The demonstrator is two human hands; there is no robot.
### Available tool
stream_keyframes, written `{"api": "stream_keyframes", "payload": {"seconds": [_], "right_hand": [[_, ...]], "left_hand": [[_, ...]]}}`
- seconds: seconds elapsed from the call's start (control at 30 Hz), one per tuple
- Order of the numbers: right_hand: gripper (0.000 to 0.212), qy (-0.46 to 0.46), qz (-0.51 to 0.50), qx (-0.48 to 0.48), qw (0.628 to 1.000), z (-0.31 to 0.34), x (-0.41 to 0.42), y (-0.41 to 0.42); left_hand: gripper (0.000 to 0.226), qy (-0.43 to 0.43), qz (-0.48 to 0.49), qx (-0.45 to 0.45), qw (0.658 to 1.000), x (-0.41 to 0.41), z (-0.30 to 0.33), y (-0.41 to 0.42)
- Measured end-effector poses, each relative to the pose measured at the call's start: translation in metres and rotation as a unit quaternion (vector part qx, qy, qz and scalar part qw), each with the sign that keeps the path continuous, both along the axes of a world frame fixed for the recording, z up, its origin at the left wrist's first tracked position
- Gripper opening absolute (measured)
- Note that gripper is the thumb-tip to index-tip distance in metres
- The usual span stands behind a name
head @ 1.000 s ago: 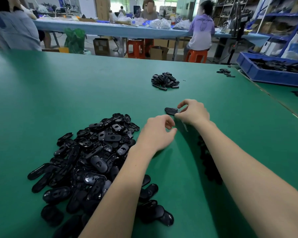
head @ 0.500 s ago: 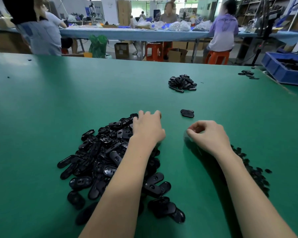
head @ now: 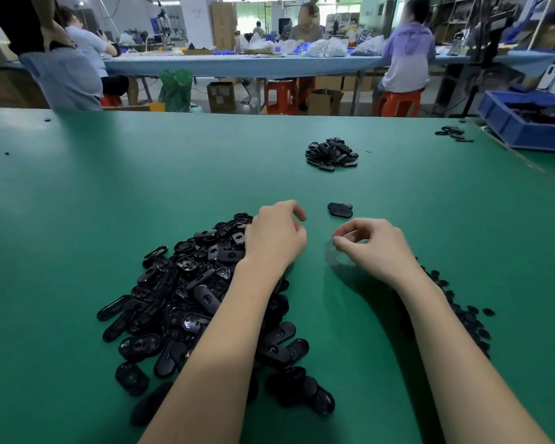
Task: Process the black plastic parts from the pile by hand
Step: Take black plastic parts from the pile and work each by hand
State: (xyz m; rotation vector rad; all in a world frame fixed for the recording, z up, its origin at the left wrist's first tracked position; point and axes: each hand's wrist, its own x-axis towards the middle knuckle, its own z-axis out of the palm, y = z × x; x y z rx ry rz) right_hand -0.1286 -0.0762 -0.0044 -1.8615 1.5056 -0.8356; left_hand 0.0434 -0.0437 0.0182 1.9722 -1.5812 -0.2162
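Now the left hand [head: 274, 238], which a moment ago lay flat on the pile of black plastic parts [head: 186, 293], is lifted at its far edge with fingers curled; whether a part is held cannot be told. The right hand [head: 374, 246] is drawn back from the finished part [head: 340, 209] set on the green table [head: 141, 187], thumb and forefinger pinched on nothing visible, so another piece is probably being fetched.
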Motion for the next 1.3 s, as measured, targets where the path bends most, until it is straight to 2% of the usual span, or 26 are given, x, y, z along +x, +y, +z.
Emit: {"api": "stream_keyframes", "payload": {"seconds": [0.07,0.13,0.2,0.27,0.43,0.5,0.57,0.63,0.8,1.17,1.23,1.3], "right_hand": [[0.007,-0.075,0.022,0.04,0.996,0.005,-0.002,0.001],[0.013,-0.128,0.033,0.082,0.988,0.01,-0.008,0.003],[0.016,-0.135,0.028,0.096,0.986,0.016,-0.017,0.003],[0.015,-0.125,0.029,0.098,0.987,0.02,-0.028,0.005],[0.011,-0.045,0.034,0.099,0.993,0.037,-0.048,0.008],[0.004,0.049,-0.007,0.076,0.996,0.041,-0.058,0.005],[0.003,0.164,-0.027,0.068,0.984,0.043,-0.065,0.003],[0.004,0.23,-0.029,0.088,0.969,0.044,-0.068,0.005],[0.009,0.289,-0.036,0.114,0.95,0.042,-0.059,0.009],[0.013,0.302,-0.077,0.091,0.946,0.042,-0.05,0.013],[0.012,0.263,-0.059,0.086,0.959,0.04,-0.053,0.009],[0.012,0.135,-0.021,0.092,0.986,0.037,-0.056,0.007]], "left_hand": [[0.022,0.187,-0.051,-0.013,0.981,-0.01,0.003,0.0],[0.025,0.364,-0.095,0.0,0.926,-0.022,0.004,0.0],[0.026,0.445,-0.121,0.014,0.887,-0.03,0.002,0.0],[0.022,0.481,-0.144,0.029,0.865,-0.034,-0.001,-0.001],[0.017,0.53,-0.15,0.041,0.833,-0.04,-0.01,-0.002],[0.021,0.54,-0.134,0.04,0.83,-0.04,-0.015,-0.004],[0.026,0.542,-0.121,0.039,0.831,-0.039,-0.018,-0.006],[0.028,0.54,-0.116,0.041,0.832,-0.037,-0.02,-0.007],[0.027,0.54,-0.116,0.039,0.833,-0.037,-0.023,-0.007],[0.026,0.551,-0.11,0.046,0.826,-0.038,-0.022,-0.006],[0.023,0.554,-0.108,0.045,0.824,-0.037,-0.022,-0.006],[0.02,0.561,-0.11,0.048,0.819,-0.038,-0.023,-0.007]]}}
